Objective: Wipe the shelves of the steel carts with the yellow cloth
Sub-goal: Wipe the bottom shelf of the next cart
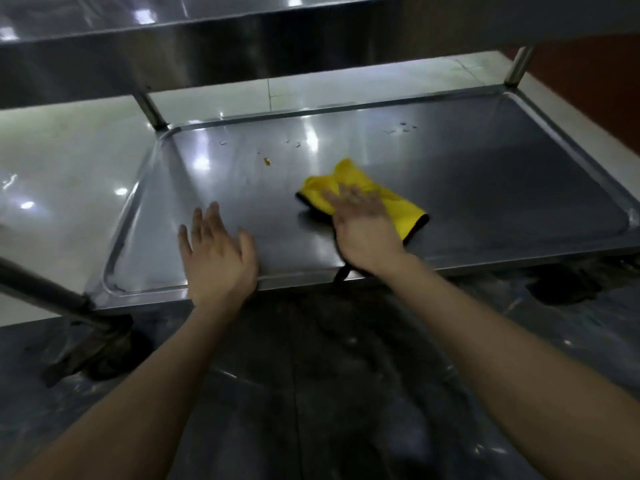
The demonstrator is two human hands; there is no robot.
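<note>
Right hand (363, 223) flat, pressing cloth (398, 206) on lower shelf (485, 188). Left hand (216, 254) open, braced at near rim. Crumb (267, 162), droplets (403, 128) beyond fingers (far strip unwiped); wiping partway.

Both bare arms reach forward, the left hand (216, 251) flat with fingers spread, the right hand (363, 223) flat, palm down.

glossy pale tile floor (69, 161), dark stone strip (311, 375)
</note>
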